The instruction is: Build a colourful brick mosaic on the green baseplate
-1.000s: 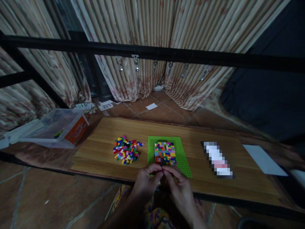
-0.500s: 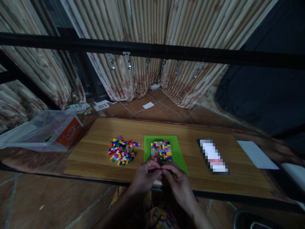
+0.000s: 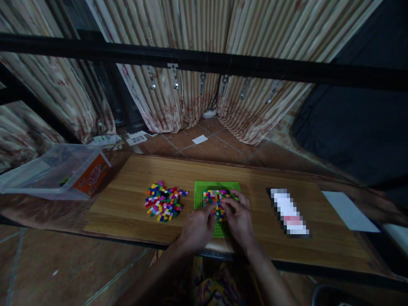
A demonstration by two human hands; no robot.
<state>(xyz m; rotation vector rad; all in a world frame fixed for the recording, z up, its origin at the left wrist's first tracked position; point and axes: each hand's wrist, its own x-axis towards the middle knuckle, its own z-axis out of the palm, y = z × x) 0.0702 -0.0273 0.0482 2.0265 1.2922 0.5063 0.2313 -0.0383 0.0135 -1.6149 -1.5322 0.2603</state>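
A green studded baseplate lies on the wooden board, with a block of many-coloured toy bricks packed together on it. My left hand bends over the lower left of those bricks, its fingers curled and closed and their tips down at the bricks. From the right, my right hand leans over the same block, thumb and forefinger closed in a pinch close to the left fingertips. Whatever either hand holds is too small or too covered to make out. Both hands hide part of the bricks and plate.
Left of the plate lies a loose pile of coloured bricks. A clear plastic box with an orange label stands at the far left. To the right are a blurred-out phone-like object and a white sheet. A dark bar crosses ahead.
My hands have moved up and forward from the plate's near edge, where their fingertips met, onto the brick block. The right hand has shifted rightward. The view has shifted slightly.
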